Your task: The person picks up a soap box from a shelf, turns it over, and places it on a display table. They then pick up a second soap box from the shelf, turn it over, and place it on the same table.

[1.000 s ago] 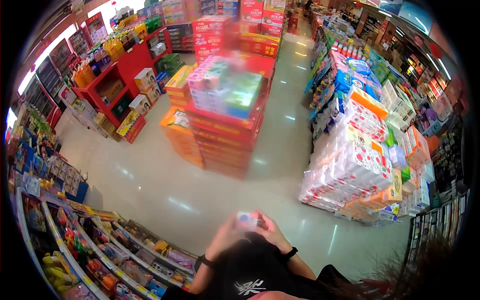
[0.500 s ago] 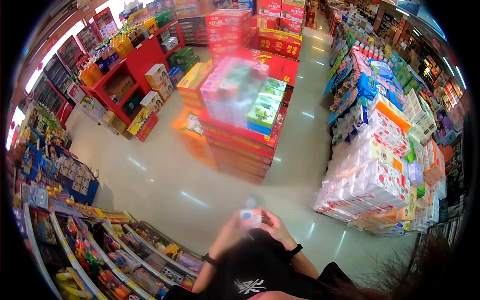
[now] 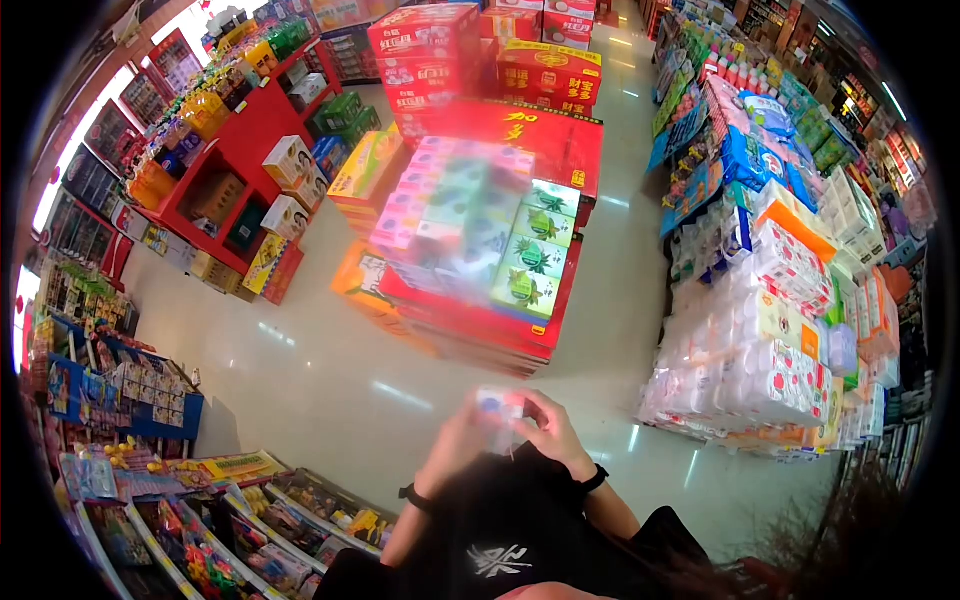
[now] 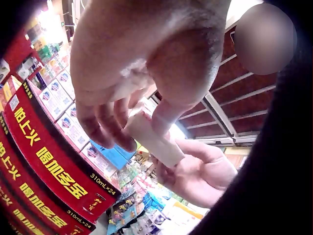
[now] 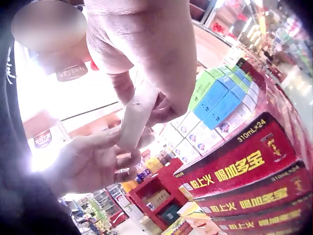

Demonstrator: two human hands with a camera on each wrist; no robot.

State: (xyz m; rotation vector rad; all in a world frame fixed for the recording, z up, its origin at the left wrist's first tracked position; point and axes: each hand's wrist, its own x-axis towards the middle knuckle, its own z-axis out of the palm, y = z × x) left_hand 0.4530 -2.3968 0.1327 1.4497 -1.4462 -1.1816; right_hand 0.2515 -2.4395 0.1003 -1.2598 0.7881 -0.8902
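A small white box (image 3: pixel 499 405) with a purplish patch is held between two hands in front of the black shirt. The left hand (image 3: pixel 462 437) pinches its left side, thumb against it; in the left wrist view the box (image 4: pixel 154 139) shows a plain pale side between thumb and fingers of the left hand (image 4: pixel 142 63). The right hand (image 3: pixel 548 425) grips the other end with curled fingers. From the right wrist, the box (image 5: pixel 137 117) stands tilted, the right hand (image 5: pixel 146 58) above and the left hand (image 5: pixel 93 161) below.
Ahead stands a stack of red drink cartons (image 3: pixel 480 325) topped with pink and green tissue packs (image 3: pixel 540 245). Wrapped paper rolls (image 3: pixel 770 380) are piled at the right. Shelves of small toys (image 3: pixel 210 540) lie at lower left, a red drinks shelf (image 3: pixel 225 150) at upper left.
The head view has shifted, and the hands with the box appear slightly higher in it. Both hands remain on the box.
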